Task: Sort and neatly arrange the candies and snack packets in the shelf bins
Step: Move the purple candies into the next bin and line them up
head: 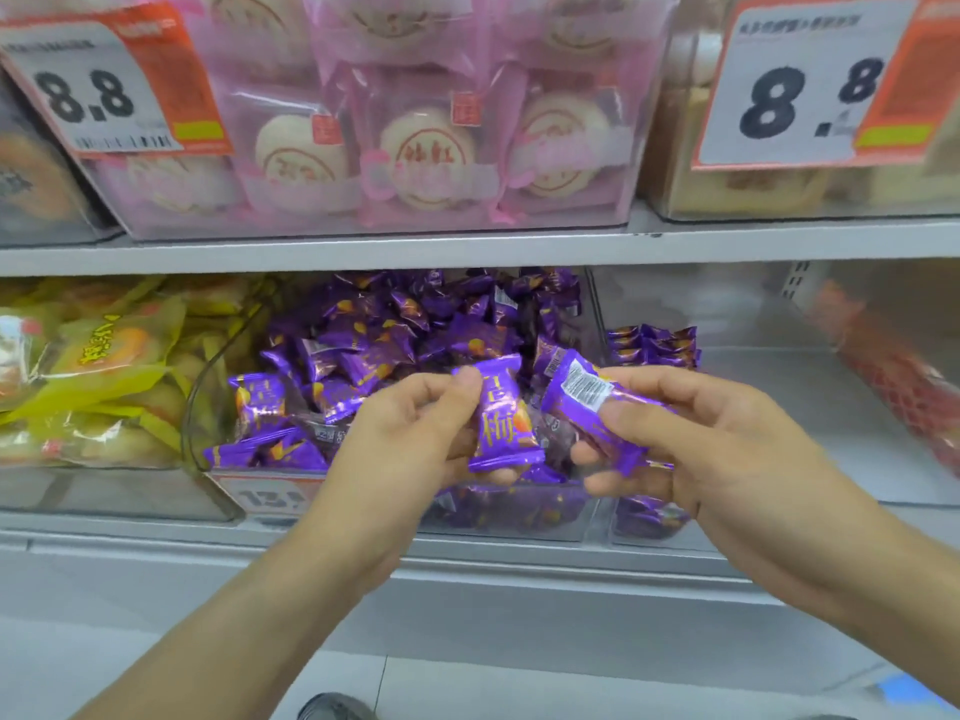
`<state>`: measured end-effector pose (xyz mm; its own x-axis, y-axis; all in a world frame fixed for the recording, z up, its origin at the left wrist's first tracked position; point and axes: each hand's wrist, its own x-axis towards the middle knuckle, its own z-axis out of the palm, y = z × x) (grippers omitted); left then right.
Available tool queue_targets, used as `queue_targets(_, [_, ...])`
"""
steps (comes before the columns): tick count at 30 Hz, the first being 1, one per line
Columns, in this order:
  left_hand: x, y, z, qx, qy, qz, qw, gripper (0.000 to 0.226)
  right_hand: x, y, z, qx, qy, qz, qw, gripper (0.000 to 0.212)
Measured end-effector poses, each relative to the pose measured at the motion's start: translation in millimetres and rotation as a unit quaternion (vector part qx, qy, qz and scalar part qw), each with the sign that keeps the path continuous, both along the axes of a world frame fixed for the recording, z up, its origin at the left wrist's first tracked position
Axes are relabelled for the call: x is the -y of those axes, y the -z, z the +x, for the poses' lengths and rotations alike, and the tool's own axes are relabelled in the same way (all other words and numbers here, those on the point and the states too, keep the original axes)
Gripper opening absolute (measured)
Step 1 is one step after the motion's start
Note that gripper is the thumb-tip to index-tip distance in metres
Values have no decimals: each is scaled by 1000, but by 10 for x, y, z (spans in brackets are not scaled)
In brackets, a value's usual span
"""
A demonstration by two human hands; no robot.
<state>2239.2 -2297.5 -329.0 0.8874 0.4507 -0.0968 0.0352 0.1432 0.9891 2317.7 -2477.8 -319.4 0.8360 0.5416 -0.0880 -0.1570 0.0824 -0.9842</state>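
Observation:
A clear bin (208,376) on the lower shelf is heaped with small purple candy packets (395,324). In front of it my left hand (410,433) pinches one purple packet (501,423) upright, printed face toward me. Just to its right my right hand (691,433) grips another purple packet (587,392), barcode side up, with more purple wrappers showing under its fingers. A short neat stack of the same purple packets (654,345) sits in the neighbouring clear bin to the right.
Yellow snack packets (93,366) fill the bin on the left. Above, a clear bin holds pink-wrapped round pastries (426,148), flanked by two price tags (104,90) reading 8.8. Red packets (893,376) lie at the far right. A shelf edge (467,252) separates the levels.

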Motion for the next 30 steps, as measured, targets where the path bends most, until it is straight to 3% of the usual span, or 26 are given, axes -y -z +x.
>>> queue_targets(4, [206, 53, 107, -9, 50, -8, 999, 23, 164, 67, 92, 60, 41, 0, 997, 19])
queue_targets(9, [405, 37, 187, -4, 57, 12, 998, 25, 231, 140, 127, 206, 128, 9, 970, 25])
queue_targets(12, [460, 20, 231, 5, 48, 17, 999, 35, 234, 226, 130, 297, 95, -40, 949, 39])
queue_targets(14, [479, 21, 260, 10, 46, 13, 999, 37, 252, 270, 115, 311, 65, -57, 946, 50])
queue_targets(17, [493, 19, 276, 12, 57, -32, 998, 39, 269, 270, 77, 262, 25, -20, 965, 51])
queue_targets(22, [537, 19, 268, 19, 41, -23, 999, 42, 254, 229, 115, 205, 40, 22, 978, 24])
queue_targets(26, [543, 13, 255, 14, 45, 5, 999, 31, 282, 205, 188, 82, 44, 38, 995, 48])
queue_targets(30, [521, 27, 263, 16, 57, 6, 998, 34, 321, 151, 225, 64, 26, 5, 998, 58])
